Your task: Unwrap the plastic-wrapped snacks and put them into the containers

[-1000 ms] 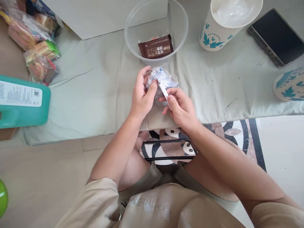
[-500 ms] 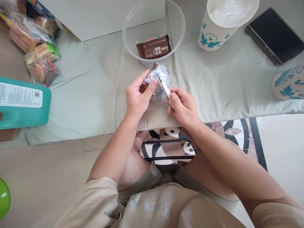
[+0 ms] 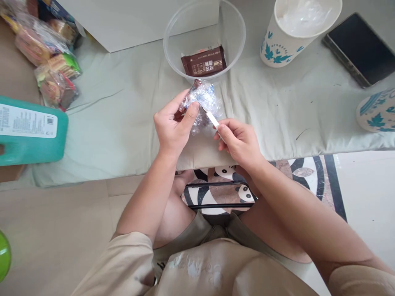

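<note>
Left hand [image 3: 173, 129] grips a crinkled clear-and-silver snack wrapper [image 3: 202, 102], thumb pressed on its near face and fingers curled behind; a dark brown edge shows at the wrapper's upper left. The hold lifts the wrapper just above the cloth, apparently to steady it against the tool. Right hand [image 3: 239, 142] is closed on a small white-handled blade [image 3: 212, 118], pinched between thumb and forefinger, tip resting against the wrapper beside the left thumb.

Well left of the grip: a teal container with a white label [image 3: 31, 135], and beyond it a heap of packaged snacks [image 3: 51, 61]. Directly beyond the grip stands a clear plastic bowl [image 3: 173, 53] holding a brown packet [image 3: 203, 61]; behind the bowl, a white box [image 3: 129, 20]. Right of the grip and beyond: a paper cup with teal leaf print [image 3: 277, 45], clear plastic inside. Far right: a dark phone [image 3: 361, 47] lying flat and a second leaf-print cup [image 3: 378, 113] on its side.

Surface: a low platform under a pale green cloth [image 3: 123, 115], creased. Floor is beige tile, with a patterned inlay below the right forearm. The person sits with a panda-print item [image 3: 222, 193] between the knees.
</note>
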`<control>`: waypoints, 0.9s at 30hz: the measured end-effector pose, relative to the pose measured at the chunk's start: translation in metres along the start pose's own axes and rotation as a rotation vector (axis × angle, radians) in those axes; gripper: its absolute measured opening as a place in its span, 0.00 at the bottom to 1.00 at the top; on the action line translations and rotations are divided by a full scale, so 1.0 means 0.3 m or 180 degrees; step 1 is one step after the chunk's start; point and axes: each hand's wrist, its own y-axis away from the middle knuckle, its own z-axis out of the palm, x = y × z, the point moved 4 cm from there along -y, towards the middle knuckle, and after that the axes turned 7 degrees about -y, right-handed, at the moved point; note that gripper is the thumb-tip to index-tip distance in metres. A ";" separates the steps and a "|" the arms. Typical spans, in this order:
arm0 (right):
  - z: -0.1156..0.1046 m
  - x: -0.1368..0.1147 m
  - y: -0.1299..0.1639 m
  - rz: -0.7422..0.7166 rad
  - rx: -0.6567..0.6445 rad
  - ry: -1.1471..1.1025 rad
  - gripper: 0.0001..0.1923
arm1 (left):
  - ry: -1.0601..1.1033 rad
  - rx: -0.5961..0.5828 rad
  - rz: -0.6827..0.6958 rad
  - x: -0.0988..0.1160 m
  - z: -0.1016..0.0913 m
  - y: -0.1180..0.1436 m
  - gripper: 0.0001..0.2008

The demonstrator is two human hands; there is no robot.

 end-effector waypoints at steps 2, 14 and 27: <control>-0.002 0.002 0.002 0.0036 -0.0005 0.0039 0.22 | 0.0009 0.0079 -0.0017 -0.003 -0.007 -0.007 0.18; -0.003 0.009 0.003 0.0054 -0.0122 0.0095 0.17 | 0.0898 0.0112 -0.0359 -0.085 -0.046 -0.060 0.22; -0.063 -0.042 0.012 -0.0587 0.0226 0.1377 0.12 | 0.1398 -0.0090 -0.0754 -0.129 -0.107 -0.093 0.20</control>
